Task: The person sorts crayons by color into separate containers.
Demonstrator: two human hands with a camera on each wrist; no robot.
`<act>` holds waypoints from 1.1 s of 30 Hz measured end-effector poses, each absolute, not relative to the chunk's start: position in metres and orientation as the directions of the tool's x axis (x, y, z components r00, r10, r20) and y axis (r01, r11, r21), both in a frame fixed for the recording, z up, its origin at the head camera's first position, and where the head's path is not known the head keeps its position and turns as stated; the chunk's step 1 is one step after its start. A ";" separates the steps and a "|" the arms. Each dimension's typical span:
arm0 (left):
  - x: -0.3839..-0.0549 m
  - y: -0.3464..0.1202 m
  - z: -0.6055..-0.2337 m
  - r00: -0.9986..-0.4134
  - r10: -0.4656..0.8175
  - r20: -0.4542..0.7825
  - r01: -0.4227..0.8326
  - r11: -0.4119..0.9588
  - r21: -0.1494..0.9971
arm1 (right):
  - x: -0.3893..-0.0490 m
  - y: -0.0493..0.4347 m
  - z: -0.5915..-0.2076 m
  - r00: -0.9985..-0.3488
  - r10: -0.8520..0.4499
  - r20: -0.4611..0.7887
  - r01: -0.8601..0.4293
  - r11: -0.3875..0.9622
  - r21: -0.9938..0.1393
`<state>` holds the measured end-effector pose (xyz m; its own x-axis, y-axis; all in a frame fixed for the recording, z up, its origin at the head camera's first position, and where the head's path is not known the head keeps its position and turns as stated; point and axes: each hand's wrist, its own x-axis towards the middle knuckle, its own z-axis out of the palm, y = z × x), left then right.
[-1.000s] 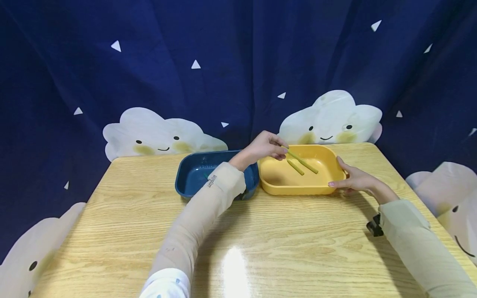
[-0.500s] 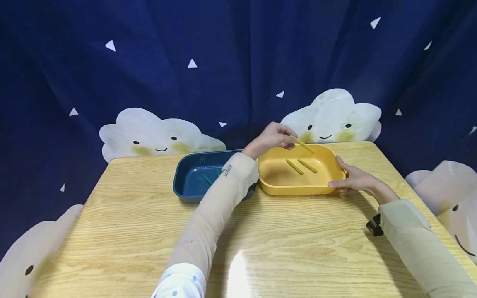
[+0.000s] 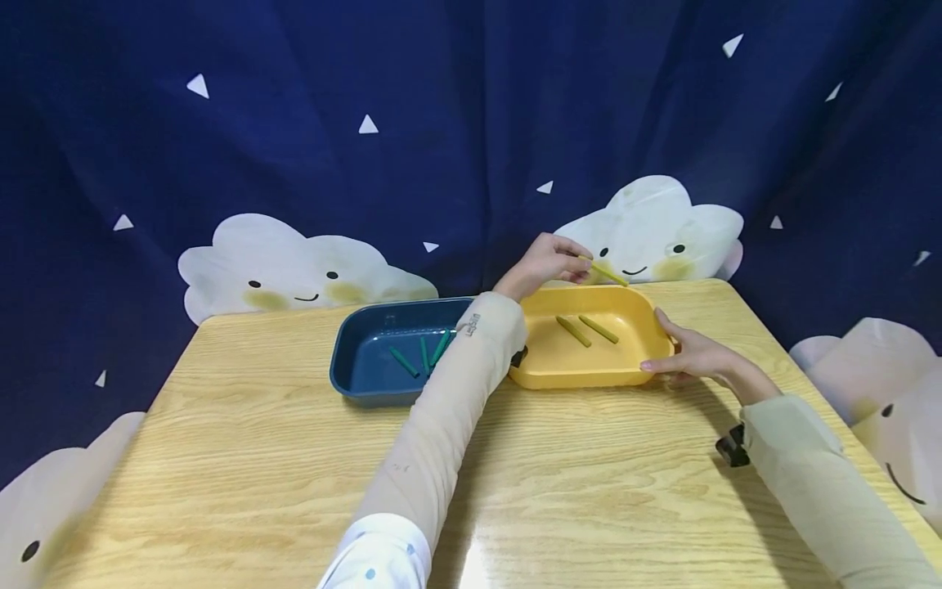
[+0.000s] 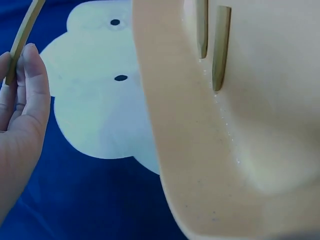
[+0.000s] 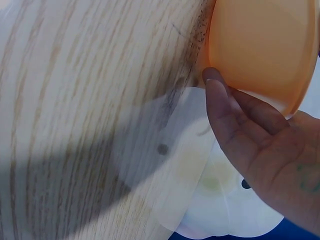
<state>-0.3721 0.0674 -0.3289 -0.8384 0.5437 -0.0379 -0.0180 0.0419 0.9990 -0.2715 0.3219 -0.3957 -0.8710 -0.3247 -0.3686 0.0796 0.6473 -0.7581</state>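
My left hand (image 3: 548, 263) pinches a yellow crayon (image 3: 609, 272) by one end, above the far rim of the yellow basin (image 3: 577, 380). In the left wrist view the crayon (image 4: 24, 37) sits between the thumb and fingers. Two more yellow crayons lie on the basin's floor, a left one (image 3: 573, 331) and a right one (image 3: 598, 329). My right hand (image 3: 695, 357) holds the basin's right end. From the right wrist, the hand (image 5: 255, 130) shows with fingertips against the basin's end wall (image 5: 260, 55).
A dark blue basin (image 3: 375, 397) stands to the left, with several green crayons (image 3: 404, 361) inside, partly hidden by my left sleeve (image 3: 449, 409). Both basins are on the wooden table (image 3: 243, 458). A blue curtain (image 3: 427, 98) with printed clouds hangs behind the table's far edge.
My left hand has risen and moved back and right, lifting the yellow crayon from over the basin's floor to its far rim. The right hand keeps its hold. The head view has shifted slightly.
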 end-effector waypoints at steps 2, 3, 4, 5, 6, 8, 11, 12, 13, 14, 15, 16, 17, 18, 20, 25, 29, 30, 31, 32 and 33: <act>-0.375 0.071 -0.331 -0.838 0.544 -0.046 -0.025 0.046 0.999 | -0.272 0.322 -0.396 -0.871 -0.323 -0.370 0.084 0.645 -0.760; -0.377 0.073 -0.332 -0.837 0.545 -0.052 -0.029 0.051 0.998 | -0.272 0.322 -0.396 -0.871 -0.324 -0.368 0.083 0.643 -0.761; -0.377 0.075 -0.334 -0.835 0.546 -0.060 -0.032 0.059 0.998 | -0.271 0.323 -0.397 -0.871 -0.323 -0.370 0.085 0.643 -0.761; -0.378 0.077 -0.336 -0.834 0.548 -0.066 -0.035 0.066 0.997 | -0.270 0.323 -0.397 -0.871 -0.324 -0.369 0.084 0.641 -0.763; -0.379 0.079 -0.338 -0.832 0.550 -0.075 -0.040 0.075 0.996 | -0.269 0.323 -0.396 -0.872 -0.322 -0.369 0.087 0.640 -0.764; -0.380 0.084 -0.344 -0.826 0.556 -0.092 -0.053 0.087 0.995 | -0.266 0.323 -0.395 -0.873 -0.322 -0.367 0.086 0.638 -0.765; -0.379 0.091 -0.353 -0.823 0.559 -0.100 -0.060 0.089 0.994 | -0.261 0.324 -0.392 -0.875 -0.313 -0.369 0.091 0.643 -0.760; -0.378 0.093 -0.356 -0.823 0.560 -0.100 -0.058 0.092 0.994 | -0.260 0.323 -0.391 -0.876 -0.305 -0.373 0.098 0.645 -0.758; -0.378 0.095 -0.359 -0.824 0.558 -0.100 -0.057 0.094 0.994 | -0.259 0.324 -0.390 -0.877 -0.303 -0.372 0.099 0.645 -0.757; -0.377 0.096 -0.361 -0.824 0.557 -0.105 -0.054 0.108 0.993 | -0.258 0.323 -0.389 -0.878 -0.300 -0.373 0.099 0.648 -0.755; -0.376 0.097 -0.362 -0.826 0.553 -0.110 -0.052 0.119 0.992 | -0.258 0.323 -0.389 -0.878 -0.300 -0.373 0.100 0.648 -0.755; -0.375 0.097 -0.363 -0.827 0.550 -0.115 -0.048 0.136 0.990 | -0.257 0.323 -0.388 -0.877 -0.301 -0.375 0.100 0.649 -0.754; -0.374 0.097 -0.364 -0.828 0.547 -0.125 -0.053 0.146 0.988 | -0.257 0.322 -0.388 -0.876 -0.301 -0.378 0.101 0.650 -0.753; -0.374 0.097 -0.365 -0.828 0.544 -0.135 -0.053 0.164 0.985 | -0.257 0.322 -0.387 -0.874 -0.302 -0.382 0.105 0.649 -0.753; -0.372 0.097 -0.365 -0.824 0.542 -0.167 -0.059 0.211 0.976 | -0.258 0.322 -0.386 -0.872 -0.299 -0.387 0.109 0.653 -0.750; -0.369 0.097 -0.366 -0.800 0.530 -0.281 -0.104 0.339 0.935 | -0.258 0.323 -0.385 -0.878 -0.286 -0.384 0.112 0.657 -0.746; -0.374 0.101 -0.378 -0.808 0.470 -0.354 -0.146 0.423 0.894 | -0.257 0.323 -0.387 -0.879 -0.293 -0.376 0.105 0.650 -0.753; -0.377 0.102 -0.384 -0.812 0.457 -0.363 -0.160 0.425 0.891 | -0.257 0.323 -0.387 -0.878 -0.297 -0.374 0.105 0.644 -0.758; -0.379 0.104 -0.388 -0.815 0.439 -0.379 -0.169 0.445 0.879 | -0.257 0.323 -0.388 -0.878 -0.298 -0.375 0.108 0.639 -0.762; -0.381 0.105 -0.390 -0.820 0.419 -0.391 -0.170 0.473 0.864 | -0.257 0.323 -0.388 -0.878 -0.301 -0.371 0.105 0.637 -0.764; -0.383 0.106 -0.392 -0.827 0.395 -0.401 -0.173 0.500 0.849 | -0.257 0.323 -0.388 -0.878 -0.305 -0.369 0.102 0.633 -0.767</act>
